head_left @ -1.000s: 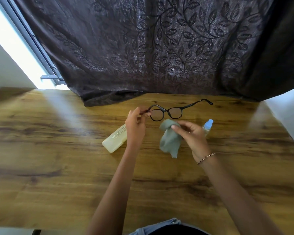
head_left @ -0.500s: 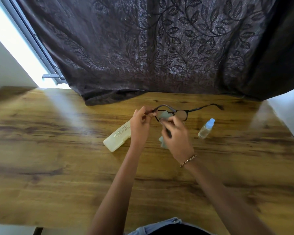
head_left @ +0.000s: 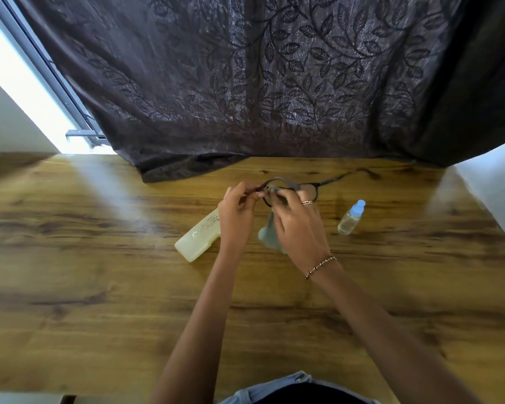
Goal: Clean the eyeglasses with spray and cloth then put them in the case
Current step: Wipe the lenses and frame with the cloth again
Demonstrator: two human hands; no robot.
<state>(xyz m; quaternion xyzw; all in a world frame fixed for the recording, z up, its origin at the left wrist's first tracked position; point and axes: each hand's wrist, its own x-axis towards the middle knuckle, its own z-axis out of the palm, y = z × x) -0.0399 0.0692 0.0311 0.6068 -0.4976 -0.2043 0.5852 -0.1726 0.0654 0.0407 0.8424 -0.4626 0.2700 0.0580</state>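
Dark-framed eyeglasses [head_left: 312, 189] are held above the wooden table [head_left: 99, 272], one temple pointing right. My left hand [head_left: 236, 217] pinches the frame's left end. My right hand [head_left: 298, 225] presses a grey-green cloth [head_left: 270, 234] onto the left lens, and the cloth's tail hangs below the fingers. A pale yellow case [head_left: 200, 236] lies shut on the table just left of my left hand. To the right of my right hand, a small clear spray bottle [head_left: 351, 218] with a blue cap stands apart from it.
A dark leaf-patterned curtain [head_left: 274, 83] hangs at the table's far edge, its hem resting on the wood. A bright window frame [head_left: 56, 91] is at far left. White walls flank both sides.
My right hand brought the cloth up from below the glasses onto the left lens and now rubs it. The left hand keeps its hold on the frame.
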